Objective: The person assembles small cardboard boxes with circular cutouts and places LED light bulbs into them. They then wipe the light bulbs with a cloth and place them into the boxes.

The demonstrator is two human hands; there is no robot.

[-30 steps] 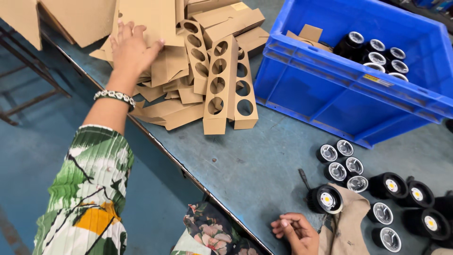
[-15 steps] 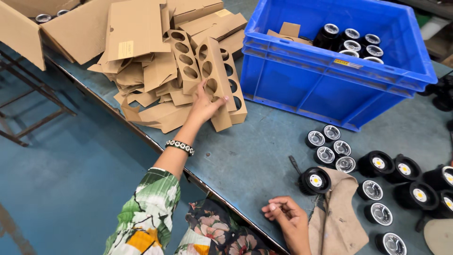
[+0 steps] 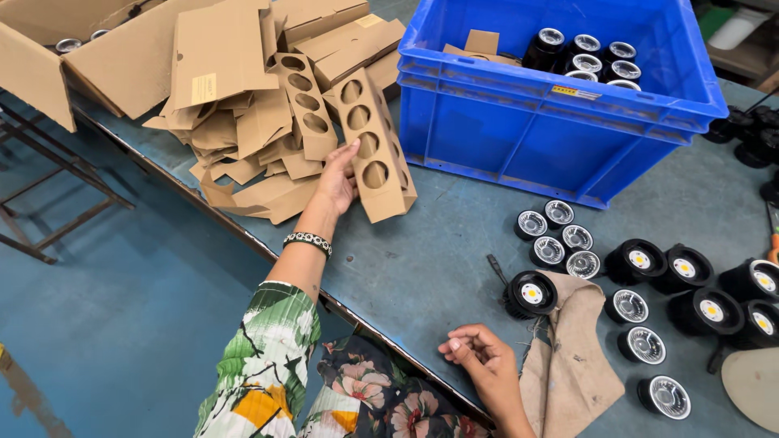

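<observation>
Cardboard insert [image 3: 375, 146]: four-holed, by the table's [image 3: 454, 243] left edge
Left hand [image 3: 337, 182]: we grip its long side; lift level
Right hand [image 3: 483, 365]: loosely curled, empty

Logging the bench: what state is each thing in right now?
Left hand: gripping the holed insert.
Holed insert: folded, holes empty, on the table.
Right hand: loosely curled, empty, beside the cloth.
Cloth: crumpled.
Crate: open, holding black lamps.
Cardboard pile: loose, heaped.

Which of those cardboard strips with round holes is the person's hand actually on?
The left hand grips the holed cardboard strip nearest the blue crate, pulled clear of the pile. The other holed strip lies untouched among the cardboard scraps.
</observation>
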